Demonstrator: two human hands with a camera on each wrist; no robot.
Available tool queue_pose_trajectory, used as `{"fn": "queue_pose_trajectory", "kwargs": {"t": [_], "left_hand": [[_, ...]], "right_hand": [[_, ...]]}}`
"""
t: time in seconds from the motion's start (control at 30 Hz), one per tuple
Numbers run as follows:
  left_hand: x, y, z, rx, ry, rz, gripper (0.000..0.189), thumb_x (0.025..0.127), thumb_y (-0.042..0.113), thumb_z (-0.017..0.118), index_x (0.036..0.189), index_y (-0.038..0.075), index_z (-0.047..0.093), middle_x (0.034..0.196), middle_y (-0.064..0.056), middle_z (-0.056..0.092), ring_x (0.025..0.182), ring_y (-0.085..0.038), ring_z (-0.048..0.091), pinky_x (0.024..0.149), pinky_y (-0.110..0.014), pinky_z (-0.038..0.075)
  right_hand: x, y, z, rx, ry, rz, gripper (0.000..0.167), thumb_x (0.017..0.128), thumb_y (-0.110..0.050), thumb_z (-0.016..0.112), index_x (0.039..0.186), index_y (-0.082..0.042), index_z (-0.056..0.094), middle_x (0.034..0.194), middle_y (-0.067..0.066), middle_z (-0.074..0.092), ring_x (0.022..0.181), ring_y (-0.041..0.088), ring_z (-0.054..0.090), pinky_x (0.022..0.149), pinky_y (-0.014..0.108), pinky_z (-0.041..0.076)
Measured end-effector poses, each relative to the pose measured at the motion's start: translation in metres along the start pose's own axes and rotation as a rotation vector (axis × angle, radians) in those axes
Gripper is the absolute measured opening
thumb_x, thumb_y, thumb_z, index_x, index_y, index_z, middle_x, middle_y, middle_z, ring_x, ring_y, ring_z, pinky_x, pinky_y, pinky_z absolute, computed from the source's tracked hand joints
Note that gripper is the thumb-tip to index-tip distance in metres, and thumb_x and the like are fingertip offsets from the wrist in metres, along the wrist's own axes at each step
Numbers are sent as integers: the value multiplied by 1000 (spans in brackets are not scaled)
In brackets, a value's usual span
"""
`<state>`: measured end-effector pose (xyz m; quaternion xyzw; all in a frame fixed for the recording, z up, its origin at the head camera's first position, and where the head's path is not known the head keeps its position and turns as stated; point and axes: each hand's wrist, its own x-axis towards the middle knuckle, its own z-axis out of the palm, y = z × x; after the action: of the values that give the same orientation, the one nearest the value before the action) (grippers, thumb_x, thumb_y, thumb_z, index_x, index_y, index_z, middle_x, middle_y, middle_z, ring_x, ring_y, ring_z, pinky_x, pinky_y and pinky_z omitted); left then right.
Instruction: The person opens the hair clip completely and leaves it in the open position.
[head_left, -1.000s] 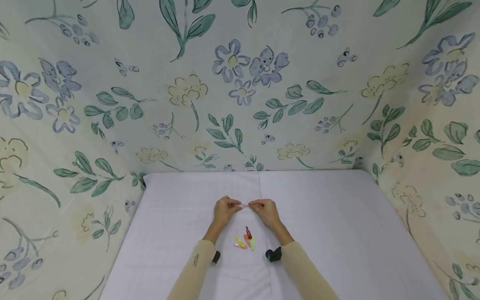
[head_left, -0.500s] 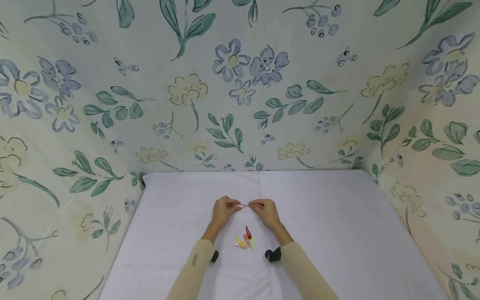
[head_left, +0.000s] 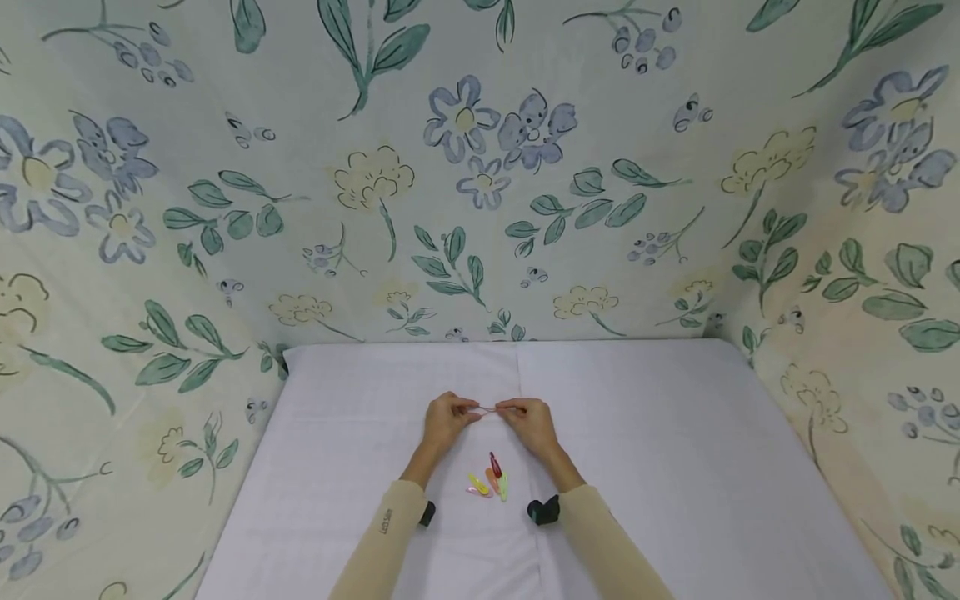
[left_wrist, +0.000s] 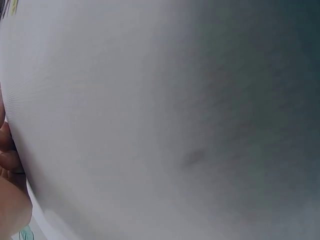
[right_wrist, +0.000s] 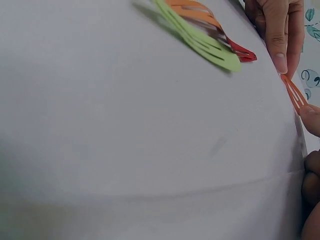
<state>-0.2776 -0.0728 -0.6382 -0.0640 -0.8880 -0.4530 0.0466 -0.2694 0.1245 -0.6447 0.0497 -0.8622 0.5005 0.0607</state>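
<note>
An orange snap hair clip with slots along its length is stretched between my two hands. My left hand pinches one end between thumb and fingers; my right hand pinches the other. Nearer the body, a small pile of hair clips lies on the cloth: a red clip, a yellow clip, an orange clip, a light green clip and a pink one. Only part of the left hand shows at the edge of the left wrist view, and its clip is hidden there.
A white cloth covers the table, with a crease running front to back near the middle. Floral fabric hangs behind the table and on both sides. Dark wrist cameras sit at the sleeve cuffs.
Both hands keep their pinch on the clip at almost the same spot. The whole head view has shifted very slightly to the left; the pile lies as before.
</note>
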Motion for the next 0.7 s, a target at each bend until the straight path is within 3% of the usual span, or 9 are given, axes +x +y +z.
{"fn": "queue_pose_trajectory", "kwargs": {"t": [0.27, 0.57, 0.7], "left_hand": [[0, 1, -1, 9, -3, 3, 17, 81, 11, 87, 97, 10, 83, 82, -6, 67, 72, -10, 56, 63, -18, 45], [1, 0, 0, 24, -13, 0, 17, 82, 12, 87, 98, 10, 83, 83, -6, 66, 72, -10, 56, 63, -18, 46], [-1, 1, -5, 8, -24, -9, 19, 80, 9, 88, 98, 7, 82, 84, -8, 66, 73, -11, 56, 64, -19, 46]], "right_hand": [[0, 1, -1, 43, -4, 31, 9, 92, -10, 78, 99, -9, 83, 97, 11, 79, 60, 6, 43, 52, 18, 32], [0, 2, -3, 75, -3, 71, 11, 92, -14, 79, 101, -11, 83, 76, 4, 69, 53, 4, 35, 50, 18, 28], [-1, 3, -1, 90, 4, 77, 12, 92, -15, 79, 103, -12, 83, 63, -3, 54, 51, 4, 34, 50, 18, 27]]}}
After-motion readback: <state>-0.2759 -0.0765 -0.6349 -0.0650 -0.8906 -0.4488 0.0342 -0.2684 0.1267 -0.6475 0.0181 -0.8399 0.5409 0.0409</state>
